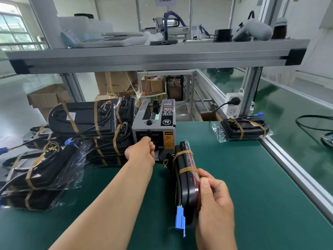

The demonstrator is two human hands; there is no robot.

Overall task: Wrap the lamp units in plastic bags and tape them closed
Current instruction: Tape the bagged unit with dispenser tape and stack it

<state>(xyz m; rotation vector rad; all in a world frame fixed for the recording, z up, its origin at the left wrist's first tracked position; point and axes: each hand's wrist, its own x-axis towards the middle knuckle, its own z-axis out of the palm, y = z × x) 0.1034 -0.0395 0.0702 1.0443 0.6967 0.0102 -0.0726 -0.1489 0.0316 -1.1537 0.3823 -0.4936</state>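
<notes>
A black lamp unit [185, 179] stands on its edge on the green mat, in a clear plastic bag, with brown bands round it and a blue connector [180, 220] hanging at its near end. My right hand [214, 201] grips its near right side, thumb on top. My left hand [143, 150] reaches to the outlet slot of the grey tape dispenser [154, 123], fingers curled there; whether they pinch tape is hidden.
Bagged lamp units are piled at the left [43, 174] and behind the dispenser [90, 116]. One bagged unit [243, 129] lies at the back right by a power strip [233, 104]. An aluminium rail [295, 172] borders the mat's right side. A shelf [155, 56] hangs overhead.
</notes>
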